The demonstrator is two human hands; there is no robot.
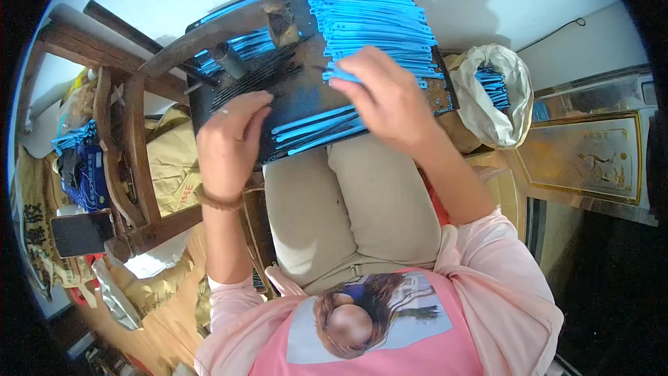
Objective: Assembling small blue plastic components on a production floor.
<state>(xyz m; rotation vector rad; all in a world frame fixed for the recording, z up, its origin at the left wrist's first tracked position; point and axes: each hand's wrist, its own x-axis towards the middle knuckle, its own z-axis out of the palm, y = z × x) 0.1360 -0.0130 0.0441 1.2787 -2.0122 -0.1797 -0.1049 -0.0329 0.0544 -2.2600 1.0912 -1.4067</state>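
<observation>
Clock = worktop (306,97) centre, 12 away from the person. Main blue strips (372,21) piled from 1 to 3, lying roughly crosswise. Smaller blue row (320,125) at 6 on the near edge, dark pieces mixed in. Black rods (261,76) bundled at 9.

Right hand (390,101) at 4, over the pile's near edge: thumb and index nearly together, blue showing between them. Can't tell if that's gripped or just behind. Left hand (233,139) at 8, near the rods: fingers bent, thumb toward them; can't tell if anything's in it.

Obstruction: wooden beam (202,42) reaches over the worktop from 9 to 11, metal tube (228,61) and metal block (282,24) at it, partly hiding more blue strips behind.

Off worktop: white sack (515,115) at 3 with blue strips inside, framed panel (591,157) beyond it. Wooden frame (139,160) at 8, blue package (90,177) past it.
</observation>
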